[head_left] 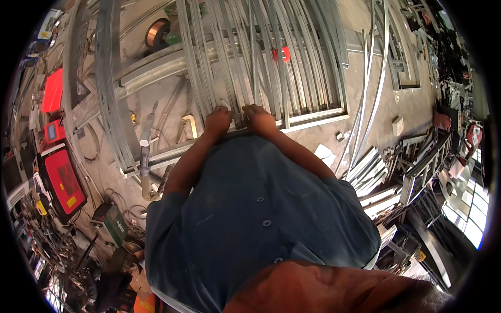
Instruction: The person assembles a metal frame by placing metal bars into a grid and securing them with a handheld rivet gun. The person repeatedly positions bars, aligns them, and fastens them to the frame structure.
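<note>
My left hand (218,121) and my right hand (260,120) are close together at the near edge of a metal frame (308,121), both with fingers curled. Between them lies a short dark metal piece (239,120), next to the near ends of long, thin metal bars (222,57). A small pale bit (224,104) shows at the fingertips of my left hand. My right fingers bend over by a bar end; what either hand grips is hidden under the fingers. Further along the bars rests a red block-like piece (282,53).
A welding torch (147,133) hangs over the frame's left part, near a yellowish hook-shaped piece (188,124). Beyond stands a copper wire spool (156,34). A red-and-black case (63,180) is at left. Long curved strips (371,78) and cut metal pieces (368,169) lie at right.
</note>
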Available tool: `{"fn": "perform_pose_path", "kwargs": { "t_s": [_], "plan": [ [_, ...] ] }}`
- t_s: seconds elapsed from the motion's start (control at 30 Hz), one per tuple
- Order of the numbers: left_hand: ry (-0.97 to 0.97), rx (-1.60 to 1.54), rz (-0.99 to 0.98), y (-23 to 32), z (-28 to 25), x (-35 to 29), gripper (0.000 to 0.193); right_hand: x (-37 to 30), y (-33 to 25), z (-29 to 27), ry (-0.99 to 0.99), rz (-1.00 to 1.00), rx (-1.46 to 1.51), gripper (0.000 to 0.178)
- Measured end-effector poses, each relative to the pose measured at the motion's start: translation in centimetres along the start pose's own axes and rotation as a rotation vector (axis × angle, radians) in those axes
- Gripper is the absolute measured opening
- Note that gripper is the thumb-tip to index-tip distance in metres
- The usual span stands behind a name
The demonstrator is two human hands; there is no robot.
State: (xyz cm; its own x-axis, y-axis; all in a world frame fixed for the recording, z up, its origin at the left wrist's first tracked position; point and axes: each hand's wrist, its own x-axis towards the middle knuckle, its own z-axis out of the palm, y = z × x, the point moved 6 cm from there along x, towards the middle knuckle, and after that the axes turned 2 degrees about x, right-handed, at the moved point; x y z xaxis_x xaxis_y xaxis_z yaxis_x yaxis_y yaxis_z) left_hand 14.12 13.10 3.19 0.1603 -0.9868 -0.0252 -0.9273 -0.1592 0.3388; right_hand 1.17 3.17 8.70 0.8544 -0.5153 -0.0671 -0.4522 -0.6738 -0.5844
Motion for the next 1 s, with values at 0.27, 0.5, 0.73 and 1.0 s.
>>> {"fn": "perform_pose_path", "kwargs": {
  "t_s": [0.27, 0.5, 0.73, 1.0],
  "plan": [
    [-0.05, -0.095, -0.019, -0.7, -0.8, -0.6, 0.028, 3.0, -0.4, 6.2, -0.161, -0.174, -0.343, 0.014],
    [0.299, -0.203, -0.641, -9.6, -5.1, 2.3, 0.074, 2.9, -1.0, 5.8, -0.099, -0.161, -0.358, 0.006],
    [0.12, -0.172, -0.929, -10.1, -3.5, 5.9, 0.105, 3.2, -2.5, 6.3, -0.212, -0.105, -0.436, 0.008],
    [0.189, -0.628, -0.984, -16.0, 1.3, 3.2, 0.077, 3.4, -2.7, 5.4, -0.203, -0.035, -0.418, 0.015]
  ]
}}
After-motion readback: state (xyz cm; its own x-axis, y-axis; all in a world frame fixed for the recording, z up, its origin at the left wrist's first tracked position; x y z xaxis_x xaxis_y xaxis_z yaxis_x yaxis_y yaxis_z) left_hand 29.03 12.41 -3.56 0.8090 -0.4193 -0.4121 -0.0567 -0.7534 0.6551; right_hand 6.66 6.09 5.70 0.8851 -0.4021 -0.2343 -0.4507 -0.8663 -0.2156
